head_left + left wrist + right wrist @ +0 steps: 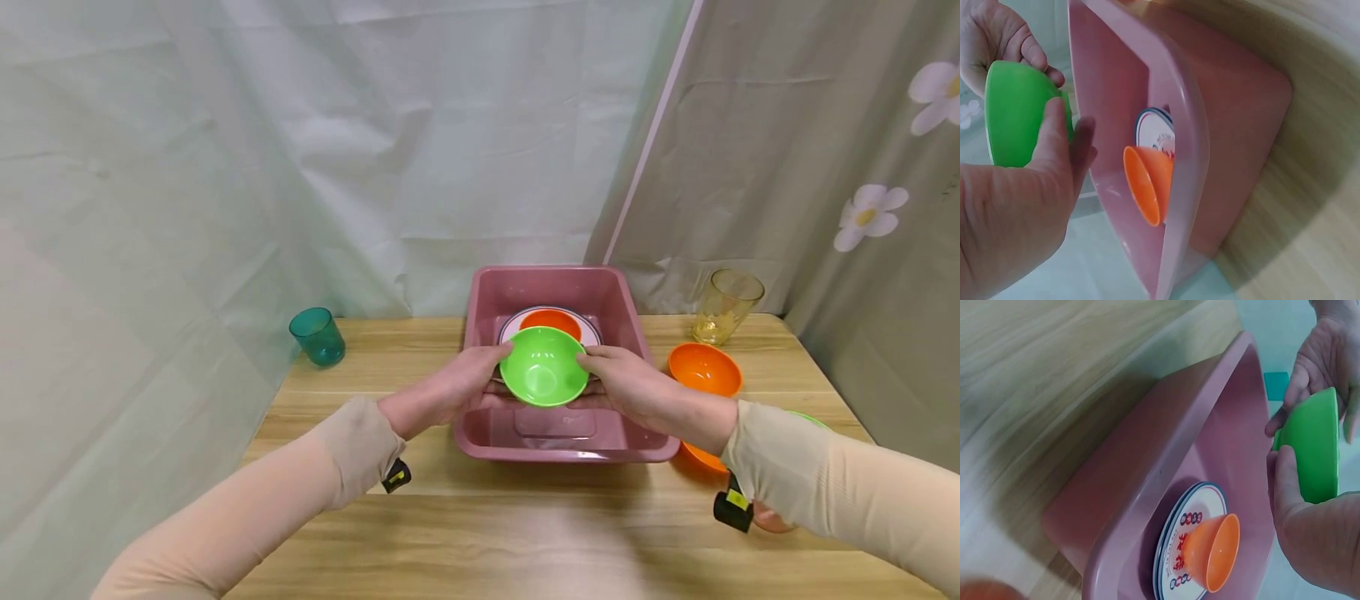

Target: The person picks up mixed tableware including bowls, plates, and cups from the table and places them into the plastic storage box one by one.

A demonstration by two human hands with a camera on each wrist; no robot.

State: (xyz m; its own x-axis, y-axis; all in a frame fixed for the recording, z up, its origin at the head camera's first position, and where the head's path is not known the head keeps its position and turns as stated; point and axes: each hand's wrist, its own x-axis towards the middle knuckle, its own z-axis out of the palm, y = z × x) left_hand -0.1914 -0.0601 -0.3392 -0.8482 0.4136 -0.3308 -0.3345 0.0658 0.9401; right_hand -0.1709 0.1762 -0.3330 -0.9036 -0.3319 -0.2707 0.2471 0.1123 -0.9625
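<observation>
"Head view: where does the green bowl [543, 367] lie from the two hands?"

"Right between them. The left hand [468, 383] has its left side, the right hand [633, 387] the other, thumbs at the rim and fingers below (it is round, so no long axis to reckon with)."

"And how far are the hands closed?"

"Partly: each is curled about its own side of that one bowl, and I see nothing else in either."

"What lies beneath?"

"The tub [566, 456], on the bench [390, 542]. Both wrist views show the green bowl held apart from the orange bowl [551, 319] inside, which sits mouth up on the plates [1175, 540]."

"Which relation counts, then?"

"In my judgement, green to orange: the orange bowl lies lower and somewhat farther out, nearly in line with the gap between the hands. Neither hand is plainly nearer to it."

"And the green bowl's tilt?"

"Its mouth faces up towards the head view; the exact angle I cannot tell."
</observation>
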